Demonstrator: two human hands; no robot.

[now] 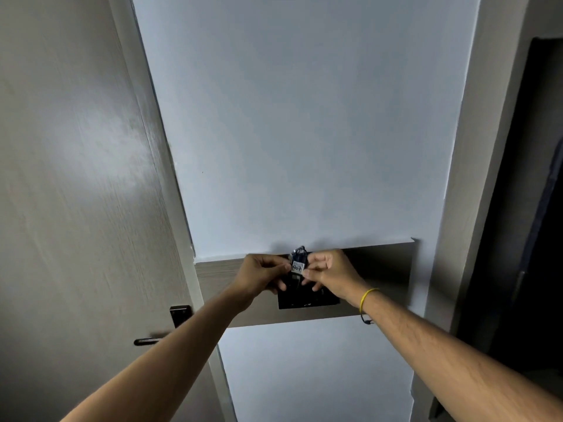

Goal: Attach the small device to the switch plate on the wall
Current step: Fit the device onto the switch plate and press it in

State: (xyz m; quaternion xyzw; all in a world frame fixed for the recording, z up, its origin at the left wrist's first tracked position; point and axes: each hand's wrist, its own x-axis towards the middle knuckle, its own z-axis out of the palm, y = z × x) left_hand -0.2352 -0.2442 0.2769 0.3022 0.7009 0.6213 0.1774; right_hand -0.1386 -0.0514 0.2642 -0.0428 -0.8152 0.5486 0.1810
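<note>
A black switch plate (307, 300) is mounted on a wood-grain band (380, 269) across the pale wall. The small device (298, 263) is dark, with a white label reading "407", and sits at the top of the plate. My left hand (262, 274) pinches its left side. From the right, my right hand (330, 274) pinches its other side with thumb and forefinger. Both hands cover the upper part of the plate. Whether the device touches the plate cannot be told.
A light wooden door (76, 208) fills the left, with a dark lock plate (180, 315) and lever handle (150, 340) near my left forearm. A dark opening (530, 208) lies at the right beyond a door frame. A yellow band (367, 296) circles my right wrist.
</note>
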